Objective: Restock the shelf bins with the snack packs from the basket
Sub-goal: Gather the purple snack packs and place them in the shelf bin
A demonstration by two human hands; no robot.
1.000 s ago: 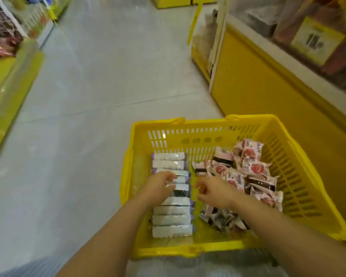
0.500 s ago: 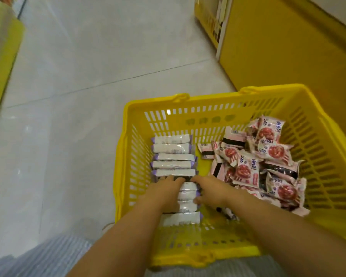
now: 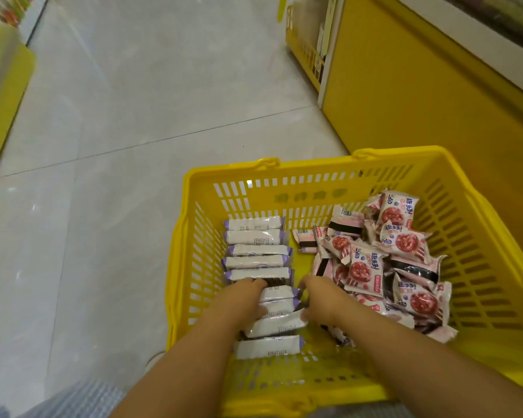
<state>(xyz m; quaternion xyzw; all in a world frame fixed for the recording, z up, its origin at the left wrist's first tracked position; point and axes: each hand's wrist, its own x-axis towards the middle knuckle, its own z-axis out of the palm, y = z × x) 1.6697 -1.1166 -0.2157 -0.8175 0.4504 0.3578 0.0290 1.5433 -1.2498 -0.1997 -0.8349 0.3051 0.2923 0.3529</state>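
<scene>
A yellow plastic basket (image 3: 314,169) with slotted walls sits on the grey tiled floor (image 3: 133,116) of a shop aisle, just beside a yellow cabinet (image 3: 405,101) on the person's right. A low yellow shelf base (image 3: 3,86) runs along the aisle's far left edge. The basket holds two sorts of snack packs. Along its left side, white packs (image 3: 254,236) with purple ends stand on edge in one tidy row running from the far wall toward the near wall. A loose heap of pink packs (image 3: 405,242), printed with a red round cake, fills the right side, some face up and some turned over to show a black band. Both arms reach down into the basket. The left hand (image 3: 245,300) curls its fingers over the left ends of several white packs in the nearer part of the row, and the right hand (image 3: 323,300) does the same at their right ends, so each grip is closed on those packs and they are pinched between the two hands. One held pack sits askew. Checked blue-and-white cloth (image 3: 82,399) shows at the bottom left.
</scene>
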